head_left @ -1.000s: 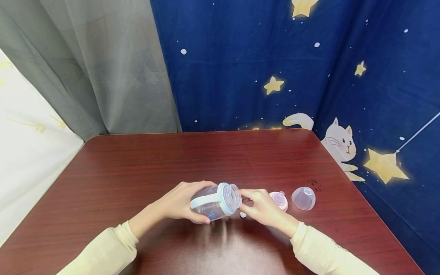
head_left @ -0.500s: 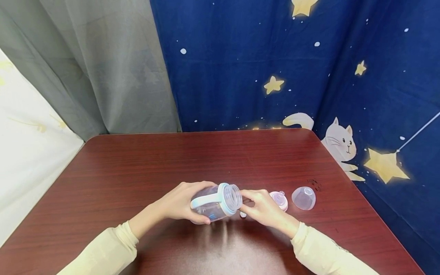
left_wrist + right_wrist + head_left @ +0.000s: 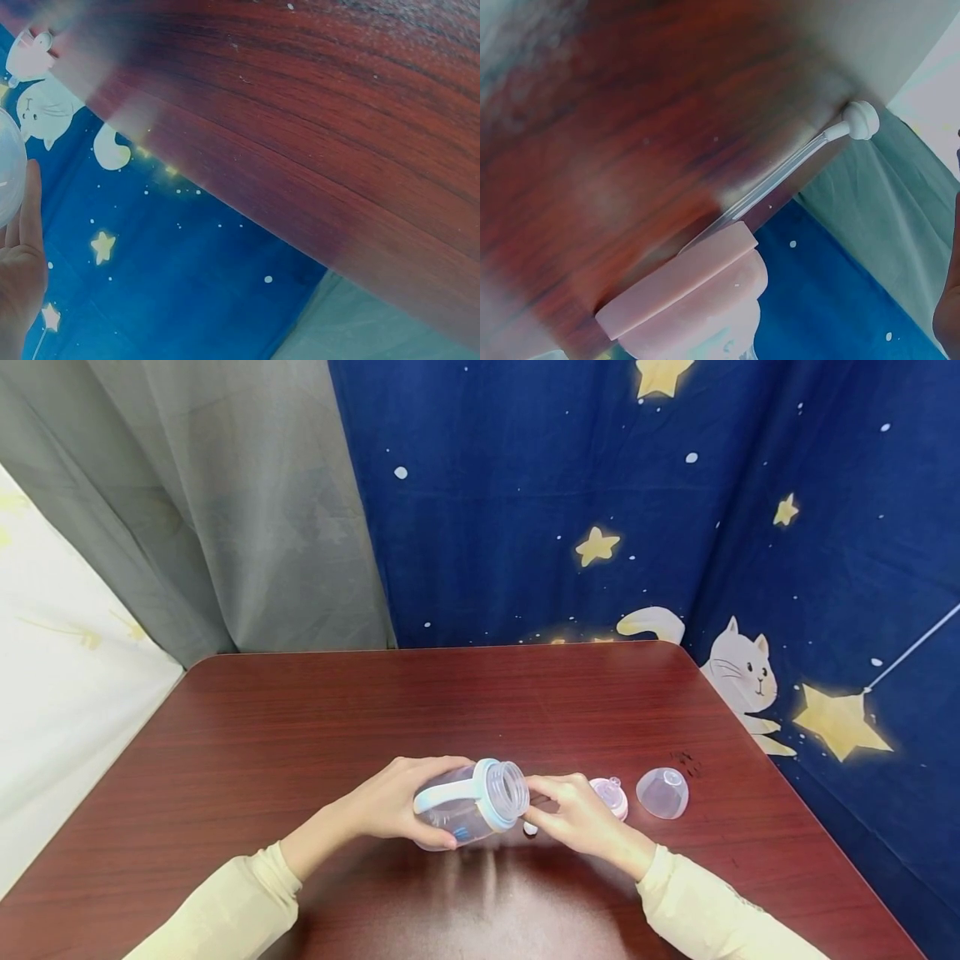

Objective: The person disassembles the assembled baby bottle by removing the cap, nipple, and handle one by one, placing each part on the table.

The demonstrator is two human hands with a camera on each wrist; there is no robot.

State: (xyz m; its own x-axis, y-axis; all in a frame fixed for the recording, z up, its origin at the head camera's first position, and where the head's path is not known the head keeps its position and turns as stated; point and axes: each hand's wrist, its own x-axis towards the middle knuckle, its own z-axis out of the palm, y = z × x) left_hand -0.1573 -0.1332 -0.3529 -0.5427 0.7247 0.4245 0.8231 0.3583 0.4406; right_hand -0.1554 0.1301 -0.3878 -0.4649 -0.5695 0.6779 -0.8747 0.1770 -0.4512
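A clear baby bottle (image 3: 457, 810) with a pale blue collar and handle lies tilted in my left hand (image 3: 397, 797), its uncapped mouth facing right. That hand grips the bottle's body, thumb in front. My right hand (image 3: 573, 814) is at the mouth, index finger and thumb close to the rim; whether they pinch anything is hidden. Behind the right hand stands a pink nipple lid (image 3: 697, 292), and the clear straw (image 3: 780, 171) from it runs along the table to a white weighted end (image 3: 861, 120). The bottle's rounded side (image 3: 9, 169) shows at the left wrist view's edge.
A translucent dome cap (image 3: 663, 793) stands on the dark red wooden table (image 3: 375, 710), right of the nipple lid. Grey curtain (image 3: 277, 527) and blue star-patterned curtain (image 3: 510, 527) hang behind the far edge. Dark smudges (image 3: 686, 763) mark the tabletop near the cap.
The bottle has turned very slightly in the left hand. The right hand has shifted a touch to the right; otherwise the scene holds still.
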